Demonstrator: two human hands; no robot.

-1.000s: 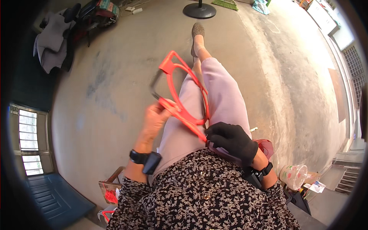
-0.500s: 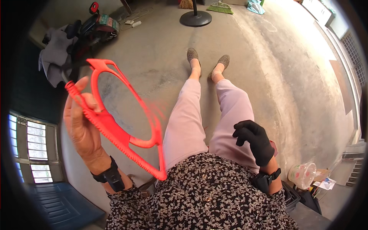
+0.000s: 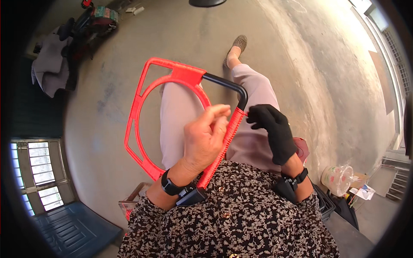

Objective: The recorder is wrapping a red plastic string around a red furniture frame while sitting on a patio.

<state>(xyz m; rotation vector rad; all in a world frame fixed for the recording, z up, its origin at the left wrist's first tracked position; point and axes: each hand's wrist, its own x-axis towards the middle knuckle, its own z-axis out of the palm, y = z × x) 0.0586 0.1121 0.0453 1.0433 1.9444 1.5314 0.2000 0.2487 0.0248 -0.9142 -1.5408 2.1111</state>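
The person sits with a metal frame [image 3: 172,116] held over the lap, an angular outer loop with a round ring inside it, almost wholly bound in bright red cord. One stretch at the frame's far right corner is still bare black tube [image 3: 230,86]. The bare left hand [image 3: 205,139] lies on the frame's right-hand bar, fingers curled about it and grasping it just below the bare corner. The right hand [image 3: 273,129], in a black glove, sits just right of that bar, fingertips pinched on the red winding [image 3: 230,131] where the binding ends; whether a loose cord end is caught between them is too small to tell. The frame's near end rests against the patterned blouse [image 3: 232,215], close to the black wrist band [image 3: 171,187] on the left arm. Beyond the frame's far edge one shoe [image 3: 238,44] rests on the concrete floor [image 3: 172,38].

The risk, as I judge it, lies at the edge of the binding: if the gloved pinch slackens, the last turns could spring loose along the smooth black tube and gaps open in the wrap. The glove dulls feel, so a slipping turn may go unnoticed. The frame is steadied by one hand and the body only, so a hard tug could twist it off the lap
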